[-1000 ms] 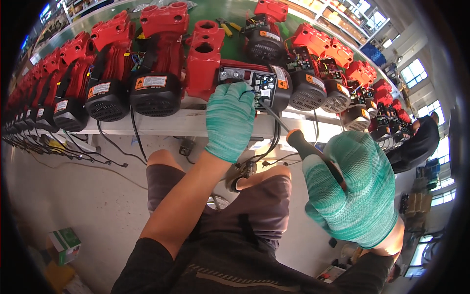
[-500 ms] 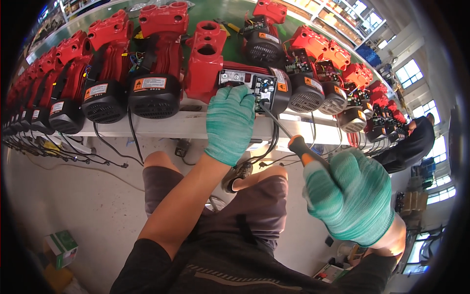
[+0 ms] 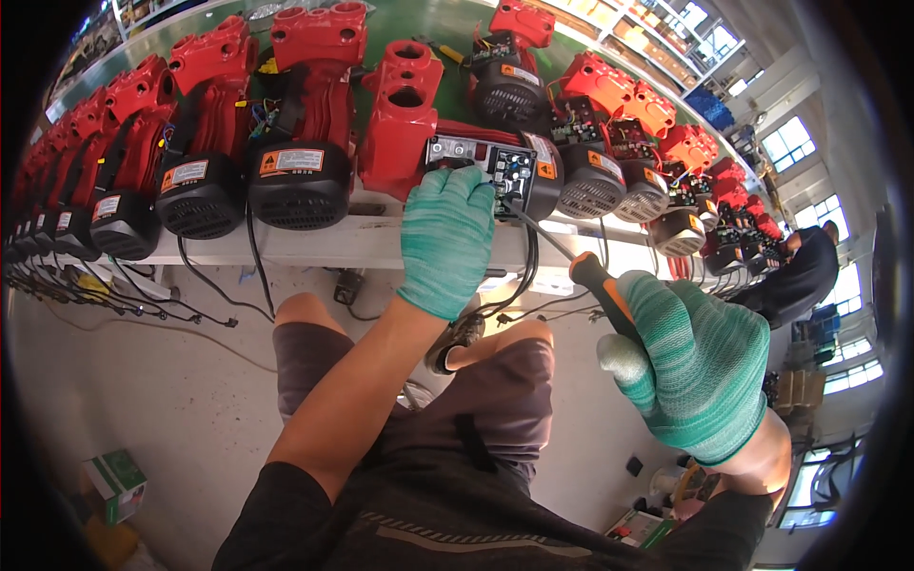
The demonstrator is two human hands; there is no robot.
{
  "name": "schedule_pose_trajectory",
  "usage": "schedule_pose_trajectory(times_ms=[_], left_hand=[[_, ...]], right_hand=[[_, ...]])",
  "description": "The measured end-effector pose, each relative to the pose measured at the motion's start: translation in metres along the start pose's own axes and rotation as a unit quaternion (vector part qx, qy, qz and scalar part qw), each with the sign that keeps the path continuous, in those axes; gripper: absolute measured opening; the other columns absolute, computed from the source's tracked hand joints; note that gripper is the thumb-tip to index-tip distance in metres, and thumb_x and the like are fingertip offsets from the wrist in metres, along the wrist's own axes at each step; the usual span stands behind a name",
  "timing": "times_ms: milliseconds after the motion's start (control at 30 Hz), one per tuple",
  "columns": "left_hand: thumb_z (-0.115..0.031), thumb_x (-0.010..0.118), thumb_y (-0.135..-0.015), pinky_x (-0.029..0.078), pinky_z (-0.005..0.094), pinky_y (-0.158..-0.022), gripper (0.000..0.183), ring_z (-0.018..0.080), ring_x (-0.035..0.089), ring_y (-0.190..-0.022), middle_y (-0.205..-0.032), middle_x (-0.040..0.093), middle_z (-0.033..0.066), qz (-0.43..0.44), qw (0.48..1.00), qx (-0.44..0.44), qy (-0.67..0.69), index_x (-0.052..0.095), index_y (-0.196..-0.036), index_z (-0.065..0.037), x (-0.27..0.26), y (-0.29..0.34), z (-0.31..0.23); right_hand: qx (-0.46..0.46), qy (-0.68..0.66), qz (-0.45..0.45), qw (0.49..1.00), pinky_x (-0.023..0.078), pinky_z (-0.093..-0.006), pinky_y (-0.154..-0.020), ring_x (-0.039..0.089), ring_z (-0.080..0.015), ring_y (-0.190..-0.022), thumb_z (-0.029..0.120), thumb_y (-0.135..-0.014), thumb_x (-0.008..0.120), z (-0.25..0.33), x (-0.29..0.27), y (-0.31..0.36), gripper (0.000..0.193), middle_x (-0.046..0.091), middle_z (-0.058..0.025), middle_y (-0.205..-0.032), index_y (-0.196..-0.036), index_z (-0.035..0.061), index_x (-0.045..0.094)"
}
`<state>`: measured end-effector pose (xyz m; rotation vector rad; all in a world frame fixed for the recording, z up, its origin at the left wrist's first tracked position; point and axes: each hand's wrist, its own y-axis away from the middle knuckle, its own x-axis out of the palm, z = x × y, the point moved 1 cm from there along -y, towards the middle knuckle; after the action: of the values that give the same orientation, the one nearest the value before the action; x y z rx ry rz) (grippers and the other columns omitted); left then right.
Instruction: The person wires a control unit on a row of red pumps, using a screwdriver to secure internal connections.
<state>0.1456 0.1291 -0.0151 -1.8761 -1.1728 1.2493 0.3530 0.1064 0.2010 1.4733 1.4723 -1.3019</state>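
1. Pump [image 3: 457, 130]: laid on its side along the near edge of the bench [image 3: 324, 245], between a row of upright pumps [image 3: 303, 143] at left and more pumps [image 3: 595, 181] at right.
2. Its left end is formed by a glossy red casting [image 3: 386, 143], in which two round, dark openings are seen, one far and one near.
3. Red ribs are shown along the far side; the right end is capped by a black, rounded cover [image 3: 545, 198], marked with an orange and white label [image 3: 546, 171].
4. The near side is taken up by an uncovered box [image 3: 462, 150], grey at left, with a crowded black-and-white circuit board [image 3: 515, 171] at right.
5. The box's near left part is covered by the gloved left hand [image 3: 446, 238]; its fingers are curled, and whether anything is gripped cannot be told.
6. A screwdriver [image 3: 597, 280] is held by its black-and-orange handle in the closed, gloved right hand [image 3: 700, 362], its tip at the box's near right corner.
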Motion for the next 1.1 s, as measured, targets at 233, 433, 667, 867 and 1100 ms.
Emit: schedule_pose_trajectory(times_ms=[233, 433, 667, 867, 1100], left_hand=[[-0.003, 0.077, -0.081, 0.054, 0.0446, -0.09, 0.022, 0.0339, 0.061, -0.103, -0.117, 0.069, 0.0089, 0.035, 0.999, 0.007, 0.005, 0.075, -0.103, -0.003, -0.003, -0.004, 0.002], [-0.002, 0.077, -0.081, 0.054, 0.0432, -0.09, 0.022, 0.0329, 0.061, -0.104, -0.116, 0.069, 0.0094, 0.051, 0.999, 0.008, -0.003, 0.076, -0.103, -0.002, -0.007, -0.007, 0.003], [-0.003, 0.078, -0.082, 0.053, 0.0429, -0.09, 0.022, 0.0325, 0.061, -0.104, -0.116, 0.07, 0.0087, 0.04, 0.999, 0.002, 0.002, 0.075, -0.103, -0.001, -0.004, -0.006, 0.003], [-0.005, 0.077, -0.083, 0.053, 0.0436, -0.09, 0.022, 0.0324, 0.061, -0.103, -0.117, 0.07, 0.0082, 0.038, 0.999, 0.016, -0.017, 0.076, -0.105, -0.002, -0.004, -0.005, 0.002], [-0.005, 0.077, -0.083, 0.053, 0.0437, -0.09, 0.022, 0.0324, 0.061, -0.102, -0.118, 0.07, 0.0082, 0.041, 0.999, 0.011, -0.026, 0.076, -0.105, -0.002, -0.005, -0.003, 0.005]], right_hand=[[-0.066, 0.01, -0.051, 0.996, 0.042, -0.0391, -0.045, 0.058, -0.0258, -0.06, 0.022, -0.077, 0.076, -0.006, 0.012, 0.003, 0.053, 0.054, -0.0084, -0.08, -0.125, 0.0061, 0.061], [0.04, -0.028, 0.016, 0.999, 0.05, -0.041, -0.053, 0.06, -0.0293, -0.063, 0.031, -0.09, 0.08, -0.003, 0.002, 0.006, 0.048, 0.066, -0.0128, -0.095, -0.121, -0.0001, 0.061], [-0.079, 0.037, 0.011, 0.996, 0.047, -0.0384, -0.05, 0.058, -0.0284, -0.059, 0.023, -0.088, 0.078, -0.009, -0.001, 0.002, 0.047, 0.062, -0.0105, -0.09, -0.125, 0.0005, 0.061], [-0.012, -0.002, 0.041, 0.999, 0.05, -0.0396, -0.053, 0.059, -0.0268, -0.062, 0.02, -0.085, 0.078, 0.0, -0.001, -0.001, 0.048, 0.062, -0.0083, -0.087, -0.126, 0.0008, 0.061], [-0.061, 0.03, 0.07, 0.995, 0.049, -0.0372, -0.049, 0.059, -0.0279, -0.061, 0.018, -0.081, 0.083, 0.005, -0.004, -0.004, 0.056, 0.06, -0.0113, -0.089, -0.128, -0.0006, 0.058]])
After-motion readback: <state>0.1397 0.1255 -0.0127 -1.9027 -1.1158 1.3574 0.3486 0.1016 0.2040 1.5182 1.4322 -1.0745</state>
